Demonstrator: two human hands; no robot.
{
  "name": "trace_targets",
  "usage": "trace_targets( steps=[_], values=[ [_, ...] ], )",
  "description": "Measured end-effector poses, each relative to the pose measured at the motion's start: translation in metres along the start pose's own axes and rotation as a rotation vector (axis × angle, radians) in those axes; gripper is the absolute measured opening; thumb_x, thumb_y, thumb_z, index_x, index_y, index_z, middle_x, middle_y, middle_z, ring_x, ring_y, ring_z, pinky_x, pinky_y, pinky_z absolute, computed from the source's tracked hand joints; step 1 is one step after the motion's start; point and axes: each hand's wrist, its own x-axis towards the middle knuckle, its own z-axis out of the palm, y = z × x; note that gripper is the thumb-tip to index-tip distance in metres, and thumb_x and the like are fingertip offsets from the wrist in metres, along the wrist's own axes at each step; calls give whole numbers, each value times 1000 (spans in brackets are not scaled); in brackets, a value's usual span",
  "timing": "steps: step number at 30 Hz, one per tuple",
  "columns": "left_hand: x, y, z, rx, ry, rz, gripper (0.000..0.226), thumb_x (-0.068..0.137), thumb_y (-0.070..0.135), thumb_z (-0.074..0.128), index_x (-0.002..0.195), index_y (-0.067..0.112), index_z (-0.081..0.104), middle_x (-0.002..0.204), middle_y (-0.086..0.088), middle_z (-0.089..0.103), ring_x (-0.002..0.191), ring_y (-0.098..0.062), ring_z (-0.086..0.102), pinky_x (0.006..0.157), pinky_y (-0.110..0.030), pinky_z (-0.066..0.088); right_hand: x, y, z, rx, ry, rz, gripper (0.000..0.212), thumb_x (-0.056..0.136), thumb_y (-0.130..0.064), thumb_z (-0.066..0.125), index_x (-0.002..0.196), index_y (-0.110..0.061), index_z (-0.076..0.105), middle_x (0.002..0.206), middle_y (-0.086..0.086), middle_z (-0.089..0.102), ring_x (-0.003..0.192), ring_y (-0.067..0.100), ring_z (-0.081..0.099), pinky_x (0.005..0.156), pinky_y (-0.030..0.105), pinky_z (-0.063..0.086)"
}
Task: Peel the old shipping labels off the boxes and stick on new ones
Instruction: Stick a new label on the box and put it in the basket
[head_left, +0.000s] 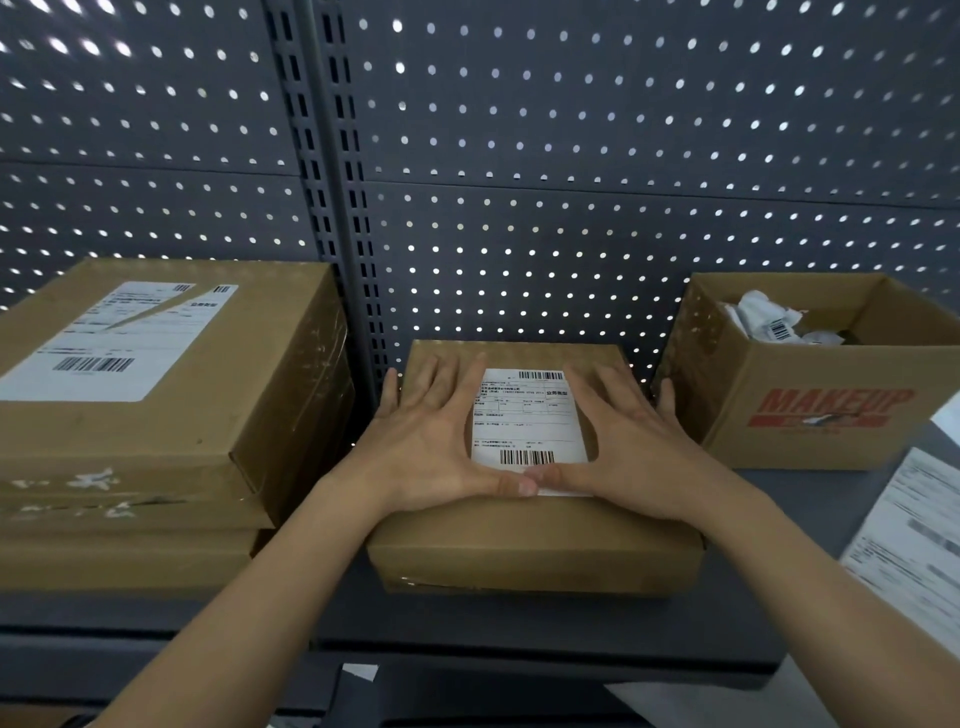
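Observation:
A flat brown cardboard box (535, 545) lies in the middle of the grey shelf. A white shipping label (527, 415) with barcodes lies on its top. My left hand (431, 441) rests flat on the box top to the left of the label, fingers spread. My right hand (634, 441) lies flat to the right of it. Both thumbs press on the label's near edge and their tips meet there.
A stack of larger boxes (218, 415) stands at the left, its top box bearing a torn label (109, 343). An open "MAKEUP" box (810, 405) at the right holds crumpled peeled labels (769, 322). Label sheets (914, 530) lie at the far right. A perforated panel (571, 182) stands behind.

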Motion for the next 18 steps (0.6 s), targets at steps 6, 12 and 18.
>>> trace_targets(
  steps=[6, 12, 18],
  values=[
    [7, 24, 0, 48, 62, 135, 112, 74, 90, 12, 156, 17, -11, 164, 0, -13, 149, -14, -19, 121, -45, -11, 14, -11, 2, 13, 95, -235, 68, 104, -51, 24, 158, -18, 0, 166, -1, -6, 151, 11, -13, 122, 37, -12],
    [1, 29, 9, 128, -74, 59, 109, 72, 87, 2, 155, 18, -14, 162, 2, -19, 148, -13, -22, 122, -40, -10, 9, -10, 11, -142, -64, -274, 66, 102, -53, 13, 156, -23, -8, 164, -6, -14, 148, 6, -19, 123, 32, -9],
    [1, 30, 8, 141, -96, 16, 117, 65, 90, -1, 155, 17, -15, 162, 3, -22, 147, -10, -24, 122, -37, -9, 5, -16, 10, -183, -47, -135, 89, 85, -69, -2, 157, -18, -10, 164, -4, -15, 149, 6, -17, 123, 35, -6]
  ],
)
